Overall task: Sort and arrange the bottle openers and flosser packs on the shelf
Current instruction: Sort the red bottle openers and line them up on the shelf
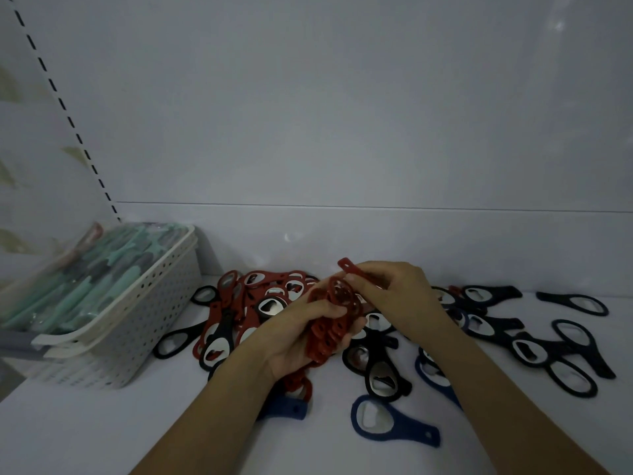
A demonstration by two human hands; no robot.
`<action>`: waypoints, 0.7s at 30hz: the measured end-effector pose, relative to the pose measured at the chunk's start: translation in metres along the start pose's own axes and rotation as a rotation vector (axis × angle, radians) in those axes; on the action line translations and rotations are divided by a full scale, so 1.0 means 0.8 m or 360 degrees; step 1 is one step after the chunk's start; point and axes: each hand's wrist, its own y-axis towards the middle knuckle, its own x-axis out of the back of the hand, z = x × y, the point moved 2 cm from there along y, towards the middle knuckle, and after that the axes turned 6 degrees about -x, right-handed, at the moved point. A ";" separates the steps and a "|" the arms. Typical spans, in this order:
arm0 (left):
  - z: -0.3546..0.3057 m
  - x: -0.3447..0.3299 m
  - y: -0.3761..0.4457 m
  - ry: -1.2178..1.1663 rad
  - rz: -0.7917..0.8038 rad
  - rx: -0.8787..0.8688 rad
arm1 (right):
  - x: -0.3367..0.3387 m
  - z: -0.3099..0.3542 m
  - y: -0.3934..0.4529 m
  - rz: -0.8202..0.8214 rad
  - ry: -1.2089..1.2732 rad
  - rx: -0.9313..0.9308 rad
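The left hand (301, 334), palm up, grasps a stack of red openers (329, 334) over the shelf (102, 433), and the right hand (394, 296), just beside and slightly above it, pinches one red opener (349, 267), handle pointing up-left, probably to add it to the stack.

Bare forearms, no sleeves, two hands

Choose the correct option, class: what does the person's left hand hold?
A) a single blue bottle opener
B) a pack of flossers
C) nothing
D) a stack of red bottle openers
D: the left hand grips a stack of red bottle openers, while the right hand pinches one more red opener at its top.
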 end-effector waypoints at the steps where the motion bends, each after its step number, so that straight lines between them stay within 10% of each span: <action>1: 0.001 0.000 0.001 0.0014 0.0016 -0.0010 | 0.001 0.001 0.000 -0.0035 0.0022 0.0014; 13: -0.001 0.009 0.008 -0.0178 -0.0093 -0.0173 | 0.018 -0.018 0.008 -0.0488 -0.0571 0.0147; 21: -0.007 0.007 0.010 -0.0441 -0.0278 -0.0324 | 0.004 -0.045 0.006 0.0117 -0.0953 0.0084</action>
